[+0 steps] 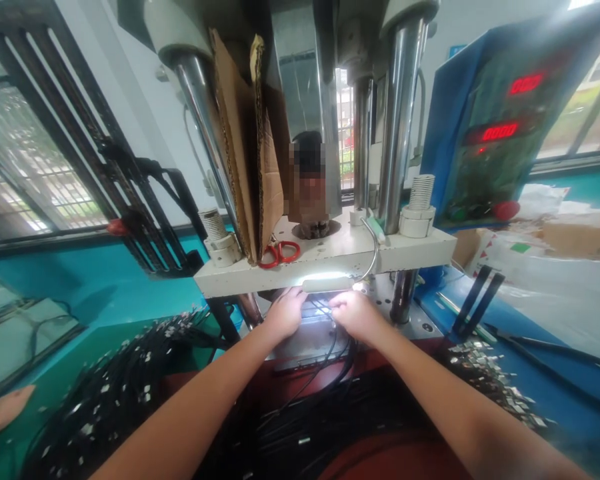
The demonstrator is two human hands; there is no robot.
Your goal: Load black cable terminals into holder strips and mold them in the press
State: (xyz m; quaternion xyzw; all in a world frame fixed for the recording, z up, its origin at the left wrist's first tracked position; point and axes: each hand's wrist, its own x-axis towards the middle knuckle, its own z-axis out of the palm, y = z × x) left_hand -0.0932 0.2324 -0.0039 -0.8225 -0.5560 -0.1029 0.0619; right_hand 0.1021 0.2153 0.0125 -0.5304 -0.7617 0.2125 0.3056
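Both hands reach under the upper plate (pixel 330 260) of a press, into its lit gap. My right hand (pixel 357 317) is closed, thumb and fingers pinched on thin black cables (pixel 334 340) that trail down toward me. Opposite it, my left hand (pixel 286 313) has its fingers curled at the left side of the metal mould (pixel 313 333); its fingertips are partly hidden, and what they hold I cannot make out. A lamp (pixel 327 285) under the plate's front edge shines between the hands. Below my wrists lies a heap of black cables (pixel 325 413).
Red-handled scissors (pixel 280 253) and folded cardboard (pixel 253 167) sit on the plate. Cable bundles with metal ends lie left (pixel 125 373) and right (pixel 500 380). A blue control box (pixel 485 127) with red digits stands right. Another person's hand (pixel 5 412) shows at far left.
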